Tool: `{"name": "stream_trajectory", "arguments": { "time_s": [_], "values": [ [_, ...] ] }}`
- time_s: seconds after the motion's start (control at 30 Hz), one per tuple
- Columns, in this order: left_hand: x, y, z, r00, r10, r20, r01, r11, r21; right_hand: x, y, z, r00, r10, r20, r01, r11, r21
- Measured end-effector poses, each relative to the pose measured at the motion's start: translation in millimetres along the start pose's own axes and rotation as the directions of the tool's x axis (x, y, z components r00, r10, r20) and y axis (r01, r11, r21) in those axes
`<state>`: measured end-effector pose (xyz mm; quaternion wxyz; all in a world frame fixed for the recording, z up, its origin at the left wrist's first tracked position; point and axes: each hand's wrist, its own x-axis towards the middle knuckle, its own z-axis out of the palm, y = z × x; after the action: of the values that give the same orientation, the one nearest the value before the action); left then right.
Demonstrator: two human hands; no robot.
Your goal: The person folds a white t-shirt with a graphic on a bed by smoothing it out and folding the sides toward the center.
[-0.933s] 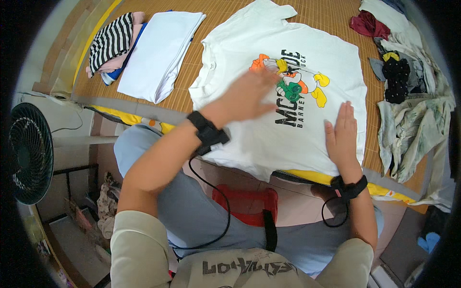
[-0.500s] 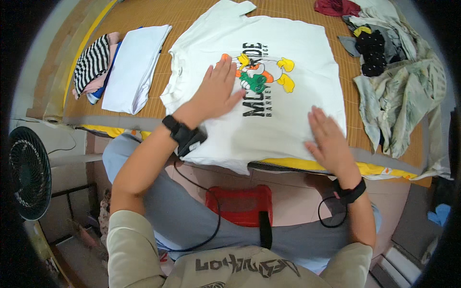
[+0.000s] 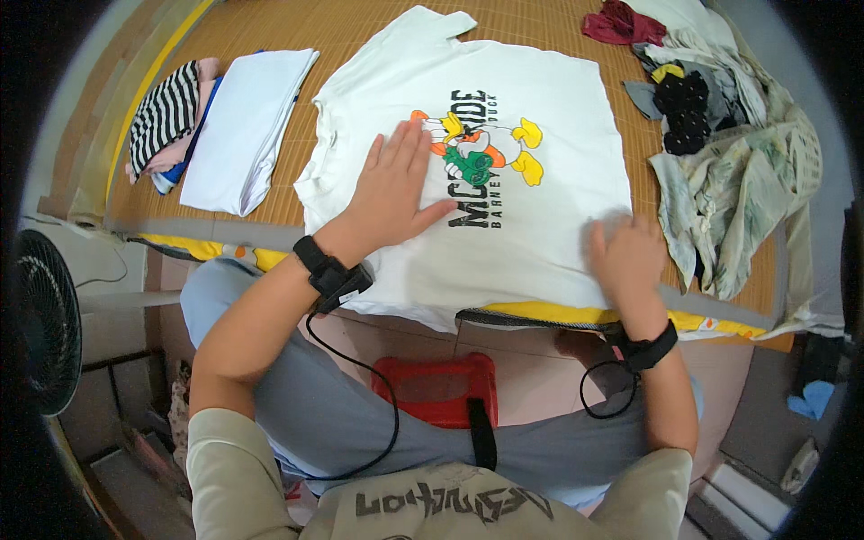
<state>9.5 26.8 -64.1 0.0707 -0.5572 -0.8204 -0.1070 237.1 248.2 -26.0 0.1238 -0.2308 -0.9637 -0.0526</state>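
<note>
Two hands (image 3: 389,187) (image 3: 629,263), left flat on white T-shirt (image 3: 540,211), right shifted toward hem (image 3: 616,162), blurred, grip unclear

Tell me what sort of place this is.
Probably a bedroom in a home: a woven mat covers what may be a bed, a white T-shirt lies spread between folded clothes and a loose clothes pile, and a fan is at the left.

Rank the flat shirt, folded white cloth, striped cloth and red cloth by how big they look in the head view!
1. Flat shirt
2. Folded white cloth
3. Striped cloth
4. Red cloth
</note>
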Motion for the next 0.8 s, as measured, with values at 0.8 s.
{"name": "stream_trajectory", "arguments": {
  "time_s": [0.8],
  "values": [
    [-22.7, -16.6, -41.6, 0.579, -0.517, 0.631, 0.41, 0.853, 0.322, 176.5, -148.6, 130.4, 0.99, 0.121, 0.074, -0.118, 0.992, -0.046]
  ]
}}
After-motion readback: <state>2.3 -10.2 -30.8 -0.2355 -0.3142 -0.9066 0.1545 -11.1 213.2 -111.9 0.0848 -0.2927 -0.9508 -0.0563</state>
